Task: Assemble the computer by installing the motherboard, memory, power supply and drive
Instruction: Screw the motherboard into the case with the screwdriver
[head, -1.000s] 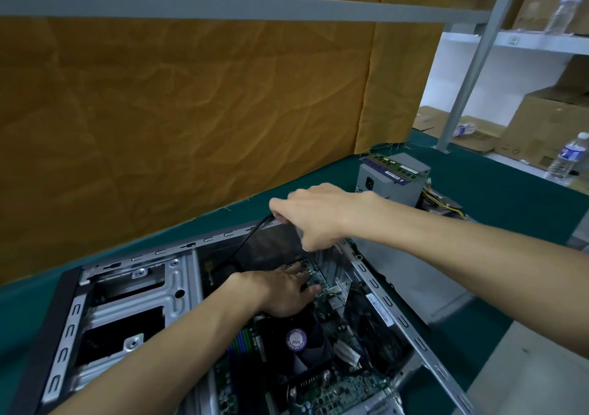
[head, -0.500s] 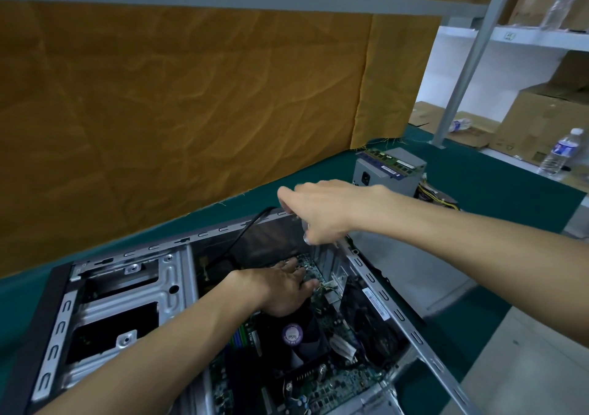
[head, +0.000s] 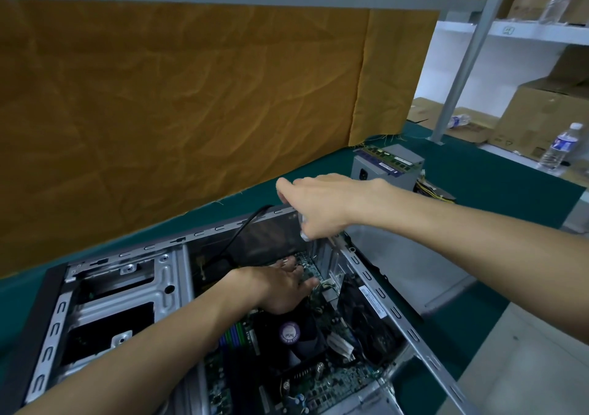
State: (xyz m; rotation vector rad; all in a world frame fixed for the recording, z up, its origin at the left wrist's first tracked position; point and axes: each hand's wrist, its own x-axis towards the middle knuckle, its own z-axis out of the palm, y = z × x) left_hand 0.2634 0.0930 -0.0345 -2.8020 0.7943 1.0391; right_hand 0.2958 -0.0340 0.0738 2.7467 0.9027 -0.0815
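Note:
The open grey computer case [head: 395, 312] lies on its side on the green table. The motherboard [head: 318, 382] lies inside it, with a black cooler fan [head: 288, 335] and coloured memory slots [head: 234, 335]. My left hand [head: 280, 284] reaches into the case, its straight fingers touching the board near the rear slots. My right hand [head: 318, 204] hovers over the case's far rear corner, its fingers curled down round a small pale thing I cannot identify. A black cable [head: 245, 226] hangs over the far rim. The grey power supply [head: 382, 172] stands behind the case with a memory stick [head: 387, 158] lying on top.
The metal drive cage [head: 127, 287] fills the case's left end. An orange cloth [head: 191, 111] hangs behind the table. A grey shelf post [head: 462, 70], cardboard boxes [head: 541, 118] and a water bottle [head: 557, 151] stand at the right.
My right hand has lifted off the case's far rim by the black cable and shifted a little right. My left hand stays on the board.

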